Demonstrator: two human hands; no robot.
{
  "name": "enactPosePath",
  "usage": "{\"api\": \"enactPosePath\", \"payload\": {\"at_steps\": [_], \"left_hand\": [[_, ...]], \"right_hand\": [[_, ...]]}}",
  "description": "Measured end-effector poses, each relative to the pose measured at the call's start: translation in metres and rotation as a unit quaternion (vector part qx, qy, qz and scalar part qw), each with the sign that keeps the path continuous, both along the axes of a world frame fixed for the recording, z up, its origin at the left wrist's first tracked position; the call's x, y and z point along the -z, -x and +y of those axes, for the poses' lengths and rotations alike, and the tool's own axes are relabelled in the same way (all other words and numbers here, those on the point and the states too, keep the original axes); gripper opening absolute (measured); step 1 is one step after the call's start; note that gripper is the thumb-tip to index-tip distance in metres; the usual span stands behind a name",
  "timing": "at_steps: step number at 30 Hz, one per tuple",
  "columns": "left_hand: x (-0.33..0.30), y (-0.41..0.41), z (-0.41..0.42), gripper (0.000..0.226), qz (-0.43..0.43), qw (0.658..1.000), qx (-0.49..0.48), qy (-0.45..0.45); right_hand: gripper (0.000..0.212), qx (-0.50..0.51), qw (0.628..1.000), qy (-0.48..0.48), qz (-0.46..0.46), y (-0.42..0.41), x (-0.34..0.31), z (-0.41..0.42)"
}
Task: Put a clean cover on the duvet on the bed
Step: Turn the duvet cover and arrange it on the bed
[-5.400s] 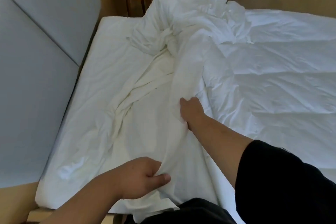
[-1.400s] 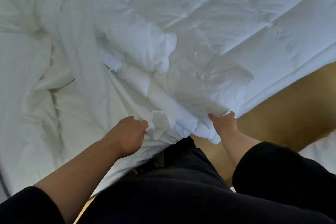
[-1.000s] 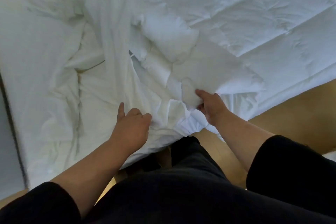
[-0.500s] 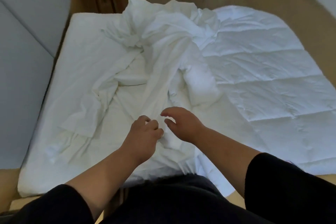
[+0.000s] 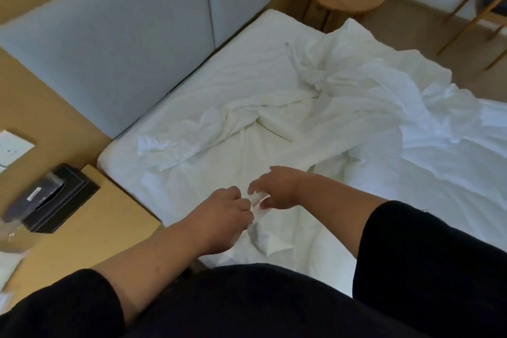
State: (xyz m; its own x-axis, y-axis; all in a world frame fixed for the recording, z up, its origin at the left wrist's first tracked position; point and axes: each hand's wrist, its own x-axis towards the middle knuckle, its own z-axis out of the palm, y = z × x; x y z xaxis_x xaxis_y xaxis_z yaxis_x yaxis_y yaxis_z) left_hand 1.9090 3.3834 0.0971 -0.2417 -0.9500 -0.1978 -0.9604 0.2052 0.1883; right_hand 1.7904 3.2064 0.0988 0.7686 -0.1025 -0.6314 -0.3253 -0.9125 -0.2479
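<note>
Two hands (image 5: 223,217) (image 5: 277,189) on one cover (image 5: 258,199)

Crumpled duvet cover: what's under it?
Under the crumpled duvet cover the white bed sheet shows around its edges; on the right it overlaps the quilted duvet. Both hands pinch its near edge. Anything beneath the bunched folds is hidden.

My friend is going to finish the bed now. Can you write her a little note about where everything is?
Left hand and right hand both pinch a bit of the white cover at the near edge of the bed.
The rest of the cover lies crumpled across the bed; the duvet is spread to the right.
Done: cover edge picked up.
Left: get the duvet inside the cover.
</note>
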Motion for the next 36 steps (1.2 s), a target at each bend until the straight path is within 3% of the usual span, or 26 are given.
{"api": "enactPosePath", "payload": {"at_steps": [3, 4, 6, 7, 10, 12, 13, 14, 15, 16, 17, 18, 19, 20, 21, 23, 24, 25, 27, 28, 29, 32, 34, 36], "left_hand": [[-0.014, 0.013, -0.002, 0.035, 0.054, 0.99, -0.127, 0.001], [-0.022, 0.015, -0.005, 0.032, 0.116, 0.967, -0.227, -0.005], [-0.027, 0.018, -0.018, 0.025, 0.238, 0.873, -0.426, 0.003], [-0.026, 0.02, -0.027, 0.028, 0.242, 0.846, -0.476, 0.009], [-0.028, 0.026, -0.051, 0.037, 0.185, 0.847, -0.497, -0.007], [-0.018, 0.025, -0.063, 0.034, 0.153, 0.852, -0.498, -0.041], [-0.011, 0.023, -0.066, 0.034, 0.15, 0.845, -0.508, -0.075], [-0.009, 0.024, -0.07, 0.031, 0.183, 0.825, -0.524, -0.108], [-0.008, 0.026, -0.074, 0.027, 0.264, 0.778, -0.557, -0.126], [-0.011, 0.03, -0.08, 0.025, 0.382, 0.693, -0.598, -0.126], [-0.019, 0.038, -0.085, 0.022, 0.502, 0.586, -0.625, -0.12], [-0.031, 0.046, -0.088, 0.019, 0.6, 0.48, -0.632, -0.104], [-0.04, 0.05, -0.091, 0.019, 0.662, 0.41, -0.623, -0.079], [-0.047, 0.051, -0.09, 0.021, 0.697, 0.382, -0.603, -0.061], [-0.052, 0.05, -0.087, 0.026, 0.72, 0.383, -0.576, -0.055], [-0.059, 0.044, -0.077, 0.023, 0.725, 0.424, -0.538, -0.07], [-0.057, 0.04, -0.072, 0.014, 0.695, 0.47, -0.537, -0.081], [-0.052, 0.036, -0.069, 0.011, 0.633, 0.541, -0.546, -0.092], [-0.04, 0.033, -0.064, 0.023, 0.418, 0.709, -0.553, -0.128], [-0.034, 0.035, -0.064, 0.026, 0.326, 0.762, -0.544, -0.136], [-0.029, 0.039, -0.063, 0.03, 0.265, 0.791, -0.534, -0.136], [-0.017, 0.044, -0.067, 0.047, 0.219, 0.809, -0.528, -0.137], [-0.014, 0.042, -0.072, 0.056, 0.178, 0.825, -0.521, -0.13], [-0.016, 0.039, -0.076, 0.058, 0.144, 0.842, -0.504, -0.13]], "right_hand": [[0.013, 0.02, 0.997, 0.025, -0.066, -0.005, -0.008, -0.002], [0.012, 0.04, 0.993, 0.025, -0.107, -0.009, -0.015, -0.003], [0.009, 0.045, 0.986, 0.024, -0.16, -0.015, -0.029, -0.002], [0.011, 0.038, 0.986, 0.02, -0.162, -0.018, -0.037, -0.001], [0.023, 0.048, 0.993, -0.022, -0.102, -0.011, -0.057, -0.003], [0.01, 0.076, 0.995, -0.052, -0.049, 0.002, -0.066, -0.009], [0.015, 0.1, 0.992, -0.066, -0.029, 0.009, -0.069, -0.011], [0.038, 0.127, 0.989, -0.069, -0.012, 0.017, -0.068, -0.014], [0.058, 0.148, 0.987, -0.06, -0.006, 0.026, -0.065, -0.016], [0.071, 0.165, 0.986, -0.035, -0.014, 0.033, -0.059, -0.019], [0.072, 0.18, 0.983, -0.012, -0.039, 0.038, -0.052, -0.022], [0.062, 0.192, 0.979, 0.005, -0.071, 0.041, -0.045, -0.028], [0.049, 0.19, 0.975, 0.018, -0.111, 0.044, -0.037, -0.036], [0.039, 0.173, 0.973, 0.027, -0.153, 0.047, -0.032, -0.042], [0.032, 0.15, 0.968, 0.035, -0.197, 0.048, -0.028, -0.049], [0.024, 0.113, 0.967, -0.005, -0.23, 0.047, -0.026, -0.06], [0.023, 0.11, 0.971, -0.051, -0.207, 0.045, -0.029, -0.066], [0.024, 0.116, 0.974, -0.102, -0.168, 0.043, -0.036, -0.071], [0.02, 0.155, 0.969, -0.153, -0.119, 0.04, -0.05, -0.079], [0.018, 0.171, 0.966, -0.147, -0.123, 0.038, -0.055, -0.082], [0.02, 0.183, 0.965, -0.134, -0.133, 0.037, -0.058, -0.083], [0.02, 0.202, 0.96, -0.137, -0.14, 0.035, -0.055, -0.078], [0.047, 0.169, 0.972, -0.139, -0.085, 0.036, -0.052, -0.07], [0.065, 0.112, 0.991, -0.07, 0.001, 0.039, -0.048, -0.061]]}}
